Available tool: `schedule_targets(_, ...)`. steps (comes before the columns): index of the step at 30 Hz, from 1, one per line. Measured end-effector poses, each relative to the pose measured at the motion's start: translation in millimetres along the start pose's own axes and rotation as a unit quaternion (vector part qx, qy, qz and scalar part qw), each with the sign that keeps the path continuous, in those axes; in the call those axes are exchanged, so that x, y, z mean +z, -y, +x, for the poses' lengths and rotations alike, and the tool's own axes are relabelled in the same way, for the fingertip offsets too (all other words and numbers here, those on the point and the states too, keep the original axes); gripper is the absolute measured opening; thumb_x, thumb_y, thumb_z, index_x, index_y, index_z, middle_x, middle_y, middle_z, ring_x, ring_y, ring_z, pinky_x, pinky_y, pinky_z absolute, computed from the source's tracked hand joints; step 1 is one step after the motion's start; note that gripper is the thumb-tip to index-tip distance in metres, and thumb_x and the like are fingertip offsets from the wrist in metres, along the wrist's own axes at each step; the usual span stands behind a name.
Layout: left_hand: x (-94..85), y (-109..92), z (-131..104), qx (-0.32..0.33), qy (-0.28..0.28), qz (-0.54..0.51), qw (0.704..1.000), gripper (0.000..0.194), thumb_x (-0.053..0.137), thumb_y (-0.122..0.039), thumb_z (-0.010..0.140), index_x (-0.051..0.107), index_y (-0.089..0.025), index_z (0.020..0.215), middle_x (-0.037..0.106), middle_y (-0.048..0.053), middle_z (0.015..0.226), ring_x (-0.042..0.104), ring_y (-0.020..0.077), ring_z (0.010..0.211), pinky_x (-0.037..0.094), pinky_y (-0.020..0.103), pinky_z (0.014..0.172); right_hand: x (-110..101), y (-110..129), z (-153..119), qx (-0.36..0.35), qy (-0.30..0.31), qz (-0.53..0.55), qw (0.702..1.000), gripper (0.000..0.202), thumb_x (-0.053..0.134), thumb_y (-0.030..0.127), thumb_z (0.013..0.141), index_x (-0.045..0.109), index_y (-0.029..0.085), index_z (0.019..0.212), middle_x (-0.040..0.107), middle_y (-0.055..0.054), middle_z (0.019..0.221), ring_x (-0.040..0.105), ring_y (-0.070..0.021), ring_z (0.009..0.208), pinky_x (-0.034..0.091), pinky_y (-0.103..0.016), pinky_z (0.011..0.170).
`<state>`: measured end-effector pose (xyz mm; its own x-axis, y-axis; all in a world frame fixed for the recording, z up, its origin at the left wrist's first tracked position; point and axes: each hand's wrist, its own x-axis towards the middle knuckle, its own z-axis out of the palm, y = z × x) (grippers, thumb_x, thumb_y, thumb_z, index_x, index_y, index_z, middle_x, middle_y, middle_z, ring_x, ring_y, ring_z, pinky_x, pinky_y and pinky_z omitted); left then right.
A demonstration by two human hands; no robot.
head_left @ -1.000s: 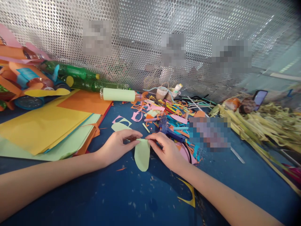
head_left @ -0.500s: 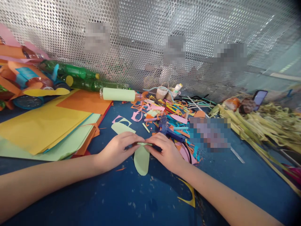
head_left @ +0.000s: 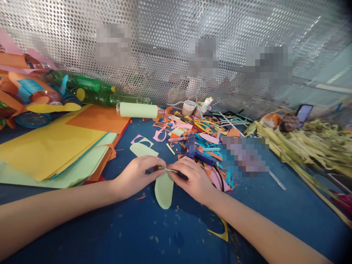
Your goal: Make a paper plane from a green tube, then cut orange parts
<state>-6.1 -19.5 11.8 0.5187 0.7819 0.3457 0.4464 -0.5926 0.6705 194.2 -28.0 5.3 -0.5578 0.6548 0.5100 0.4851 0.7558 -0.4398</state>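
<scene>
A light green paper piece point(head_left: 164, 192) with a rounded lower end hangs over the blue table, its top edge folded or narrow between my fingertips. My left hand point(head_left: 140, 172) pinches that edge from the left. From the right, my right hand point(head_left: 192, 178) pinches the same edge, thumb underneath. Behind my left hand lies another light green paper cutout point(head_left: 143, 149). A blue glue gun point(head_left: 199, 154) rests just beyond my right hand.
Coloured paper sheets point(head_left: 52, 143) are stacked at left, near paper-covered bottles point(head_left: 139, 110). Paper scraps point(head_left: 187, 126) are heaped at centre back. Dried husks point(head_left: 297, 146) and a phone point(head_left: 304, 113) are at right. A yellow offcut point(head_left: 224, 229) lies near my right forearm.
The held green paper has shifted slightly left and down, and its top edge has tilted. The fingertips of my two hands have moved a little along that edge.
</scene>
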Motion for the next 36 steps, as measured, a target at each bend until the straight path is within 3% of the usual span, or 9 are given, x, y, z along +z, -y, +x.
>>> schedule_targets(10, -0.3, 3.0, 3.0, -0.025, -0.045, -0.032, 0.998, 0.016, 0.053, -0.022, 0.084, 0.063, -0.023, 0.096, 0.065, -0.001, 0.089, 0.059, 0.0112, 0.081, 0.047, 0.022, 0.075, 1.2, -2.2, -2.2, 0.108, -0.051, 0.016, 0.993, 0.015, 0.048, 0.018, 0.086, 0.052, 0.022, 0.101, 0.061, -0.002, 0.095, 0.059, -0.0138, 0.084, 0.048, -0.027, 0.076)
schedule_targets(20, 0.4, 3.6, 1.4, 0.014, -0.041, -0.052, 0.998, 0.019, 0.049, -0.023, 0.086, 0.066, -0.022, 0.094, 0.065, 0.002, 0.087, 0.059, 0.0134, 0.082, 0.048, 0.026, 0.075, 1.2, -1.6, -2.3, 0.087, -0.059, 0.008, 0.994, 0.008, 0.050, 0.017, 0.084, 0.057, 0.021, 0.086, 0.063, -0.002, 0.082, 0.060, -0.0151, 0.079, 0.048, -0.028, 0.072)
schedule_targets(26, -0.1, 1.0, 1.3, -0.037, -0.064, -0.035, 0.997, 0.012, 0.052, -0.023, 0.083, 0.062, -0.022, 0.089, 0.065, 0.000, 0.086, 0.059, 0.0125, 0.078, 0.049, 0.024, 0.071, -1.4, -0.9, -1.7, 0.104, -0.057, 0.007, 0.993, 0.009, 0.050, 0.018, 0.085, 0.057, 0.022, 0.089, 0.062, -0.002, 0.084, 0.059, -0.0156, 0.080, 0.048, -0.029, 0.073)
schedule_targets(30, -0.5, 1.7, 1.1, -0.019, -0.052, -0.038, 0.998, 0.012, 0.051, -0.019, 0.083, 0.062, -0.021, 0.087, 0.063, 0.000, 0.086, 0.058, 0.0125, 0.081, 0.048, 0.025, 0.074, -2.9, -0.9, -0.4, 0.113, -0.052, 0.008, 0.992, 0.008, 0.053, 0.022, 0.084, 0.058, 0.022, 0.090, 0.061, -0.002, 0.082, 0.058, -0.0150, 0.076, 0.048, -0.028, 0.071)
schedule_targets(36, 0.8, 7.3, 2.6, -0.075, -0.057, -0.099, 0.991, 0.011, 0.053, -0.019, 0.081, 0.057, -0.021, 0.091, 0.062, 0.000, 0.089, 0.059, 0.0120, 0.079, 0.050, 0.026, 0.074, -2.0, -3.0, -0.8, 0.127, -0.066, 0.006, 0.990, 0.007, 0.051, 0.021, 0.085, 0.057, 0.022, 0.087, 0.060, -0.002, 0.082, 0.057, -0.0154, 0.076, 0.047, -0.028, 0.071)
